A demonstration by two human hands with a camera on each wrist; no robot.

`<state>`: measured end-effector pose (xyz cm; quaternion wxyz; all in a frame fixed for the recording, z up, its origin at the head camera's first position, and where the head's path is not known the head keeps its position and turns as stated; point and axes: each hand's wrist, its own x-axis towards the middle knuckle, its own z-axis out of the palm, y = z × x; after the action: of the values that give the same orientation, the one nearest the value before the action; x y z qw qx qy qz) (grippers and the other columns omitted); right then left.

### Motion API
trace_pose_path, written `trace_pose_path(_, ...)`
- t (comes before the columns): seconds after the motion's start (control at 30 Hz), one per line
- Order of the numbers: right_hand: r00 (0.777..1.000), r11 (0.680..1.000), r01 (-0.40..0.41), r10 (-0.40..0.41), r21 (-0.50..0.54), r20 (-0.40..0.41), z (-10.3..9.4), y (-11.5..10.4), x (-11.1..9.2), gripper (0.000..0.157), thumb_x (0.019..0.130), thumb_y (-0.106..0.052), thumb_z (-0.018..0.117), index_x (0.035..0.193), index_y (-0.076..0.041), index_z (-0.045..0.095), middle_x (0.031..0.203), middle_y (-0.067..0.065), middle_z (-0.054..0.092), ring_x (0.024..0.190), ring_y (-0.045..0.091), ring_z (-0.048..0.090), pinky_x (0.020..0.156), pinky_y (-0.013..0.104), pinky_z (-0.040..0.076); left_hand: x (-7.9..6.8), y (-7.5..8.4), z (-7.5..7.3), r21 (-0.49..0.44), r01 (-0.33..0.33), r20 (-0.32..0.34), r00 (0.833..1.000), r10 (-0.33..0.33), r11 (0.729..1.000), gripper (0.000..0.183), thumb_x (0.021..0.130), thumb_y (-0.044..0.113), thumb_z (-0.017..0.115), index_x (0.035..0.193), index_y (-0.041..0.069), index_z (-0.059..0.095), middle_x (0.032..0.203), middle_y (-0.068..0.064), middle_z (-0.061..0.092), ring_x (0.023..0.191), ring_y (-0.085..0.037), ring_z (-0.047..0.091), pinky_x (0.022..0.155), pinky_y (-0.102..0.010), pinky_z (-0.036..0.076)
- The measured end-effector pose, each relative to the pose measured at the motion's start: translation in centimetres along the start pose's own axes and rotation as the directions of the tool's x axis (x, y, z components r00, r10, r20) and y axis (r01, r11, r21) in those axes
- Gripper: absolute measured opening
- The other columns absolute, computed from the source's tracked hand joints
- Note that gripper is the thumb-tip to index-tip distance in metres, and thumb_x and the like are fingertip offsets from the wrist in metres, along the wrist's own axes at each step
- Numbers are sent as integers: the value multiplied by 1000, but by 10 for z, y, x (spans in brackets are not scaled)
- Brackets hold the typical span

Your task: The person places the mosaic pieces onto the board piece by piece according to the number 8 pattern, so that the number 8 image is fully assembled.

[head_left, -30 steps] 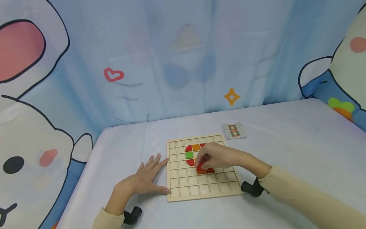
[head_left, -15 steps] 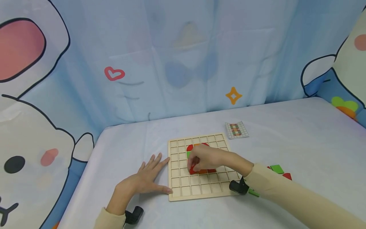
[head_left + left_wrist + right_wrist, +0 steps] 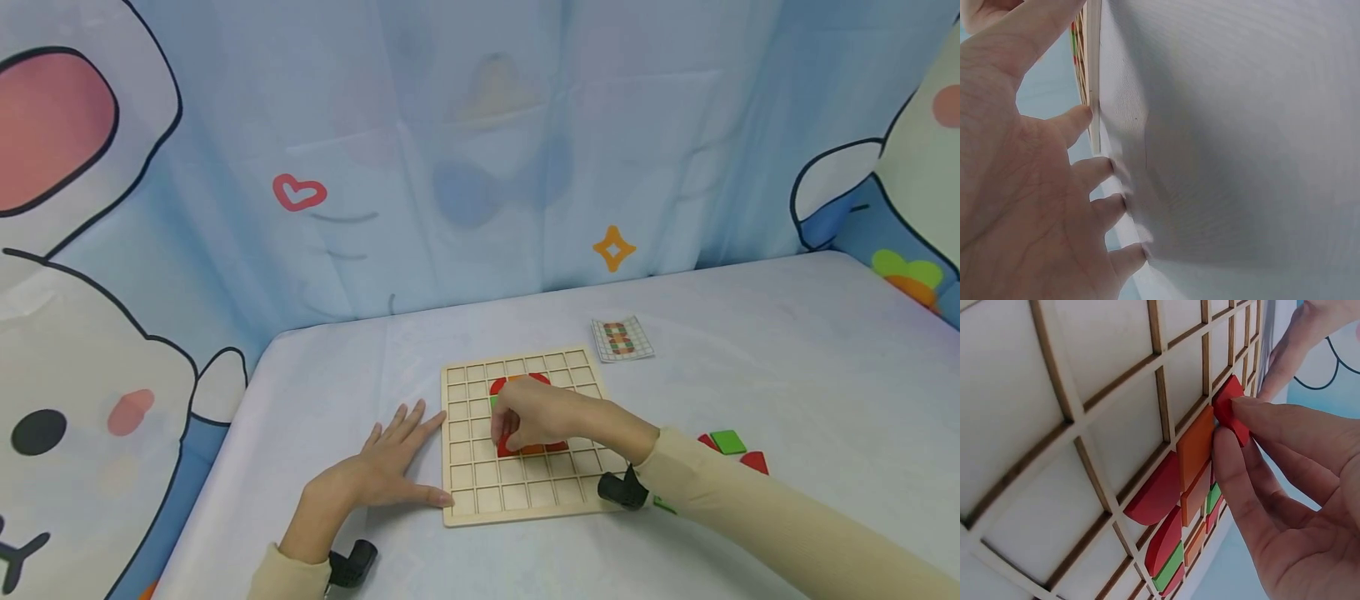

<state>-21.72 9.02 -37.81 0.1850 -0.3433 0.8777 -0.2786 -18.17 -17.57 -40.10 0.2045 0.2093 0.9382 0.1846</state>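
Observation:
A wooden grid board (image 3: 525, 516) lies on the table. My right hand (image 3: 546, 414) is over its middle, pinching a red tile (image 3: 1227, 407) between thumb and finger, tilted at a grid cell beside an orange tile (image 3: 1196, 447). Past the orange tile sits a red tile with a rounded corner (image 3: 1155, 492); more red, green (image 3: 1168, 565) and orange tiles fill cells behind, partly hidden by the hand in the head view. My left hand (image 3: 382, 475) is spread flat on the table, its thumb and index fingertips at the board's left edge.
A small pattern card (image 3: 622, 339) with a printed colored grid lies beyond the board's far right corner. Loose tiles, among them a green one (image 3: 728, 442) and a red one (image 3: 754, 462), lie to the right, partly behind the right sleeve (image 3: 750, 508).
My right hand has moved left and slightly down with the red tile, to the cell left of the orange one. Loose tiles have come into sight beside the sleeve. The left hand stays put.

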Motion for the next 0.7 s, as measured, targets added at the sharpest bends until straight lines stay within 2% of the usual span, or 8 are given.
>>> trace_pose_path(0.5,999,1000,-10,9,-29,-34,5,-4,-1,17,84,8,82,82,-8,78,73,-8,67,68,4,56,64,19,51,1,1,-1,-3,0,6,1000,0,1000,111,84,56,83,169,21,21,175,-15,6,161,-37,0,127,-64,4)
trace_pose_path(0.7,999,999,4,-6,-41,-45,7,-6,-3,15,83,7,83,83,-7,78,77,-6,70,71,3,59,67,19,54,0,1,-1,-1,1,5,1000,-1,1000,111,84,56,84,169,20,22,175,-15,6,161,-37,0,127,-64,4)
